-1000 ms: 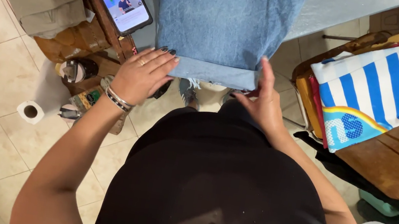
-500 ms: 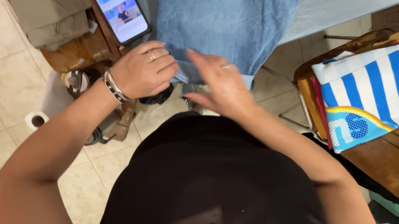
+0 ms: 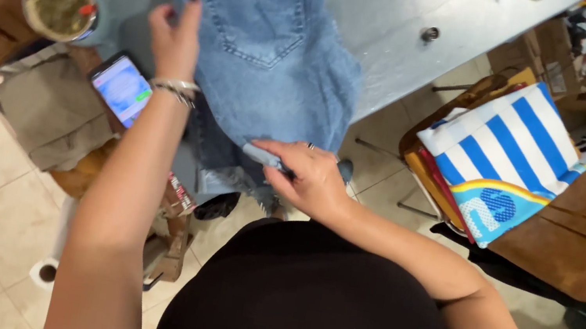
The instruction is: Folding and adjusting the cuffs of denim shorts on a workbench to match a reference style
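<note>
Seen from the head camera, a pair of light blue jeans (image 3: 266, 41) lies across the near edge of a grey tabletop (image 3: 411, 26), its lower end hanging over that edge. The left hand (image 3: 173, 41) rests flat and released on the left side of the denim, fingers spread. The right hand (image 3: 306, 179) pinches the hanging hem just below the table edge. A lit phone (image 3: 121, 88) sits beside the left wrist. A cup (image 3: 59, 5) stands near the tabletop's left edge. A striped cloth (image 3: 504, 156) lies on a chair well to the right.
</note>
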